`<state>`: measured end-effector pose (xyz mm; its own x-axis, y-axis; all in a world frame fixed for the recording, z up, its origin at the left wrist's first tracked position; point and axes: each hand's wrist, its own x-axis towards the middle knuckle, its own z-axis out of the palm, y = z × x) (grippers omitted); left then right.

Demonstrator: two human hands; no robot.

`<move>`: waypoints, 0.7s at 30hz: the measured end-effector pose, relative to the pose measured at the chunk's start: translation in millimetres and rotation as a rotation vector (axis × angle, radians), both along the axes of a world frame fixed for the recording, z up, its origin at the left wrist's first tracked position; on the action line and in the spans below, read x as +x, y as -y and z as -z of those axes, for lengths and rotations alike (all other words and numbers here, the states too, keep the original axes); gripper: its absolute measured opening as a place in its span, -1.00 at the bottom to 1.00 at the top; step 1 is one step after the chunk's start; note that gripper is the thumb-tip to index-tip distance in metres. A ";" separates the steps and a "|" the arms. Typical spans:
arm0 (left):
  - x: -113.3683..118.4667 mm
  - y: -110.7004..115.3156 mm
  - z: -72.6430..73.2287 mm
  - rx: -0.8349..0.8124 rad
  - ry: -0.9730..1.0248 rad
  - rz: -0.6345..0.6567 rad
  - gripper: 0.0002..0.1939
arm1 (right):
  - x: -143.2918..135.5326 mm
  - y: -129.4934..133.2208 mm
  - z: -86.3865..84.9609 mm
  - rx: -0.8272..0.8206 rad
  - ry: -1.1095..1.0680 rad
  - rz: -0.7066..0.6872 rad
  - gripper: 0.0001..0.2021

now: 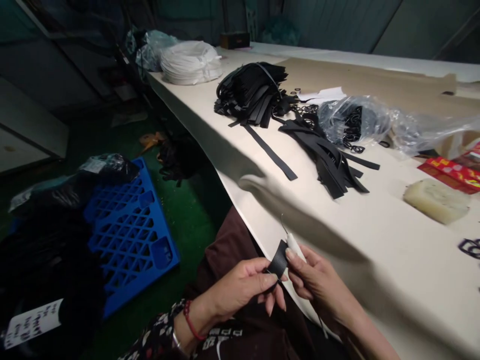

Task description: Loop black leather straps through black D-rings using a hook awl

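My left hand (247, 285), in the lower middle of the head view, pinches a short black strap (278, 260) between thumb and fingers. My right hand (318, 280) is closed around a white-handled tool with a thin hooked metal tip (294, 246), which points up and away from me. The right thumb also rests against the strap's edge. Both hands are over my lap at the table's front edge. Beyond them lie a loose pile of black straps (330, 155), a single strap (270, 151) and a tied bundle of straps (251, 92).
A cream-covered table (375, 225) runs to the right. On it are a plastic bag of black rings (354, 120), a yellowish block (437, 200), a red packet (452, 172) and a white coil (191, 62). A blue pallet (127, 235) with dark bags stands on the green floor.
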<state>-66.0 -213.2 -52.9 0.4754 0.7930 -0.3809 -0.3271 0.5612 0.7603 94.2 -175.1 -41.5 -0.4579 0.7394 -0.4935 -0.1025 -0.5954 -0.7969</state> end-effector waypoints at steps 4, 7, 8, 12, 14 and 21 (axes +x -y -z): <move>-9.3 -8.3 -0.8 -0.044 0.053 -0.020 -0.73 | -7.5 -10.0 -1.5 -0.022 0.022 0.100 -0.67; -18.1 -12.2 1.2 -0.103 0.096 -0.072 -0.63 | -13.9 -18.0 1.4 0.025 0.064 0.106 -0.69; -21.5 -13.1 1.8 -0.125 0.104 -0.092 -0.63 | -16.5 -20.8 3.1 0.037 0.085 0.093 -0.70; -35.8 -16.5 0.6 -0.195 0.079 -0.166 -0.74 | -29.2 -33.9 12.7 0.057 0.151 0.036 -0.69; -42.3 -18.8 -1.9 -0.232 0.006 -0.162 -0.79 | -36.9 -41.3 18.3 0.063 0.163 0.007 -0.68; -59.1 -26.9 -1.3 -0.324 -0.166 -0.257 -0.75 | -65.3 -66.3 32.3 0.113 0.178 -0.116 -0.70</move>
<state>-125.1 -186.3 -51.7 0.1902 0.7045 -0.6837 -0.3755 0.6957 0.6124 29.0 -108.8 -73.8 -0.4564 0.7419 -0.4912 0.1093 -0.5011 -0.8585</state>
